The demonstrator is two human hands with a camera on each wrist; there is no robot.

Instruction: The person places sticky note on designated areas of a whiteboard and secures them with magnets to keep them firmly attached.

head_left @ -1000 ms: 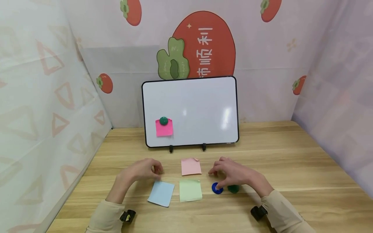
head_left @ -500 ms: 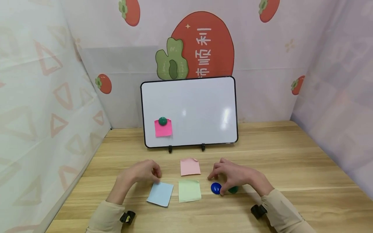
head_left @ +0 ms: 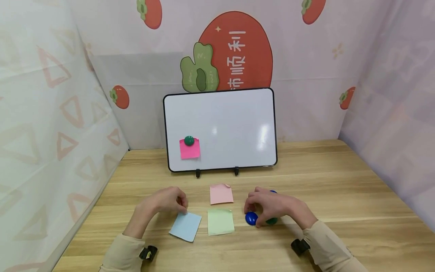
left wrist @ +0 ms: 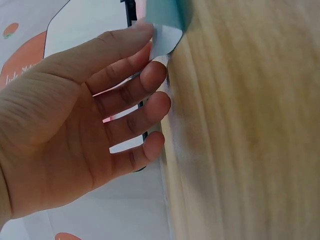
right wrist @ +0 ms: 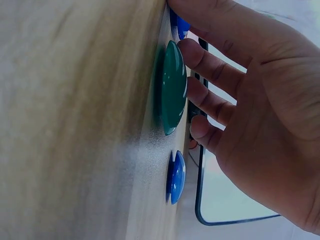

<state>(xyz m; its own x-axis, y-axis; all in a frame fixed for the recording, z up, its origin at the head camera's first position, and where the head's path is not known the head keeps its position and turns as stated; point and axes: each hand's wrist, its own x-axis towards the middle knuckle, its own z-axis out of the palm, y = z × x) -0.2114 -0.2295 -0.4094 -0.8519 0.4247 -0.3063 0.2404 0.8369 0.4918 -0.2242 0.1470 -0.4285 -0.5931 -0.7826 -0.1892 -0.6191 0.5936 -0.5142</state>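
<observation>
In the head view my left hand [head_left: 168, 200] pinches the top edge of a light blue sticky note [head_left: 185, 227] lying on the table. The left wrist view has the note [left wrist: 168, 40] bent up at thumb and index fingertip. My right hand [head_left: 272, 204] has thumb and fingers curled round a domed blue magnet [head_left: 251, 218], dome up on the wood. Under that palm lies a green magnet [head_left: 272, 221], seen whole in the right wrist view. A second blue magnet [right wrist: 177, 177] lies beyond, mostly hidden by the hand in the head view.
A pink note [head_left: 221, 194] and a pale green note [head_left: 221, 222] lie between the hands. Behind them stands a whiteboard [head_left: 231, 124] on black feet, carrying a bright pink note [head_left: 190, 152] under a green magnet [head_left: 189, 141].
The blue magnet by my right thumb has turned from its flat back to dome up, and the right fingers have drawn in round it. My left fingertips have come down onto the blue note.
</observation>
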